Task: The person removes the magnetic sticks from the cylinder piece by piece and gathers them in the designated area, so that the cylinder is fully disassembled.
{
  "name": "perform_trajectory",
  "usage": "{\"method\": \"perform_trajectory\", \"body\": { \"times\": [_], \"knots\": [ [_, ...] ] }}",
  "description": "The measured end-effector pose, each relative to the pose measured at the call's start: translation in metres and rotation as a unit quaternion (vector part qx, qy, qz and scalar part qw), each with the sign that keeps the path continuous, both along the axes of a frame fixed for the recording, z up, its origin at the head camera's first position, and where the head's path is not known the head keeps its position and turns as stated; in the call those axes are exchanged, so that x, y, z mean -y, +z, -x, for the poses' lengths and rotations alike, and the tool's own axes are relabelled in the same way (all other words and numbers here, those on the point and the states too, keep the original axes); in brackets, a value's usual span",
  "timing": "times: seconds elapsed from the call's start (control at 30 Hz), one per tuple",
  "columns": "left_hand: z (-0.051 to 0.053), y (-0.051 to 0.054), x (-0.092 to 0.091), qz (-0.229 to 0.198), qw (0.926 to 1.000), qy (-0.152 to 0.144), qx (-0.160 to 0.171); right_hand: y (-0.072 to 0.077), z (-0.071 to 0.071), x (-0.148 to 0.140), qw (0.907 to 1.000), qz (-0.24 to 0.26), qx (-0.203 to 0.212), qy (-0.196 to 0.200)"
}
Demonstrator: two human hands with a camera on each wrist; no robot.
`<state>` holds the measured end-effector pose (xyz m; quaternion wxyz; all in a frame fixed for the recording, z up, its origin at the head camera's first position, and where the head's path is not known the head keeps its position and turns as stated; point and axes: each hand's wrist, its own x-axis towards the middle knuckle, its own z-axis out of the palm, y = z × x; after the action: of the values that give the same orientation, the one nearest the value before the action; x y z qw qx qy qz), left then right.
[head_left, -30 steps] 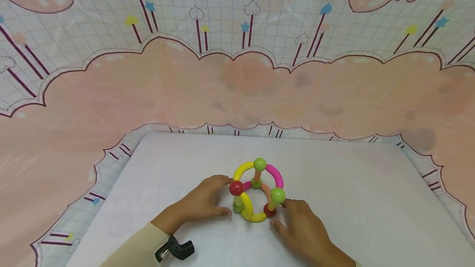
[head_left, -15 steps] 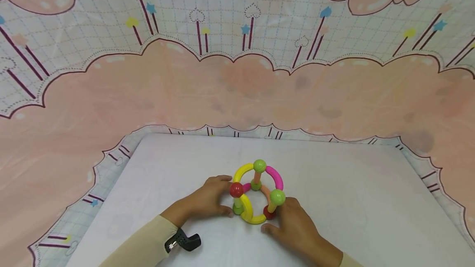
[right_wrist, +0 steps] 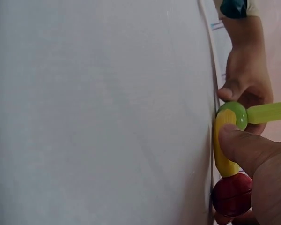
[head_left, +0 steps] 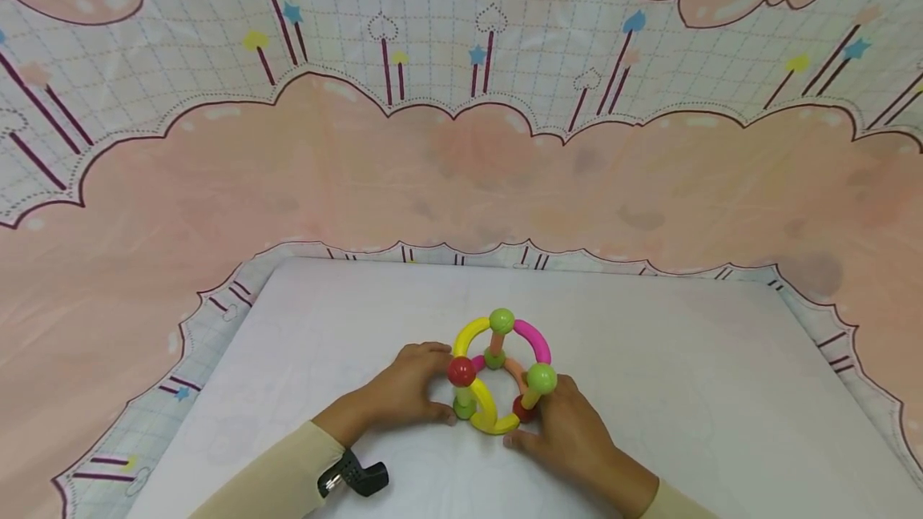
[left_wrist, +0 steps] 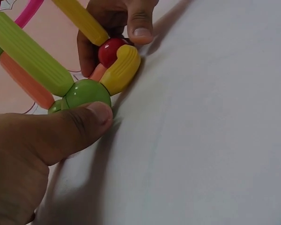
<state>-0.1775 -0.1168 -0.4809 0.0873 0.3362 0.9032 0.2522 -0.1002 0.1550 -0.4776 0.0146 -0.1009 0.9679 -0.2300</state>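
Observation:
A stick-and-ball construction toy frame (head_left: 492, 407) stands on the white table, with curved yellow and pink rods, straight rods, and red and green balls. My left hand (head_left: 405, 388) holds its left side. In the left wrist view, that thumb presses a lower green ball (left_wrist: 86, 95), its other fingers mostly hidden. My right hand (head_left: 577, 432) grips the lower right corner. The right wrist view has its thumb on the curved yellow rod (right_wrist: 223, 152), beside a red ball (right_wrist: 232, 194). Most of the right fingers lie behind the frame.
The white tabletop (head_left: 346, 295) spreads around the frame. Behind and beside it hangs a peach-and-white printed cloth (head_left: 404, 166) with clouds and stars. A black wrist device (head_left: 353, 473) sits on the left sleeve.
My right hand has moved inward, bringing its thumb lower and closer to the frame. The left hand has edged right against the green ball. The frame has turned very slightly.

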Motion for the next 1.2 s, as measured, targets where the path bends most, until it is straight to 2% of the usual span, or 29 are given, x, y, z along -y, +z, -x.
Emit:
{"method": "perform_trajectory", "body": {
  "times": [0.3,0.5,0.7,0.83,0.93,1.2],
  "knots": [
    [-0.008,0.002,-0.002,0.006,0.9996,0.017,-0.022,0.001,0.009,-0.003,0.999,0.013,0.042,0.002],
    [-0.012,0.001,-0.002,0.018,0.9988,0.027,-0.037,0.0,0.013,-0.005,0.9988,0.023,0.043,0.007],
    [-0.007,0.0,0.002,0.009,0.9998,0.015,-0.01,0.004,0.002,-0.007,0.999,0.02,0.038,0.009],
    [-0.003,0.002,0.002,0.014,0.9997,0.014,0.017,0.008,-0.009,-0.006,0.9973,0.013,0.067,-0.026],
    [0.0,0.001,0.001,0.011,0.9993,0.016,0.032,0.012,-0.014,-0.005,0.9963,0.019,0.073,-0.041],
    [0.001,-0.003,0.0,-0.01,0.9995,0.002,0.03,0.013,-0.018,-0.005,0.9982,0.029,0.048,-0.022]
  ]
}}
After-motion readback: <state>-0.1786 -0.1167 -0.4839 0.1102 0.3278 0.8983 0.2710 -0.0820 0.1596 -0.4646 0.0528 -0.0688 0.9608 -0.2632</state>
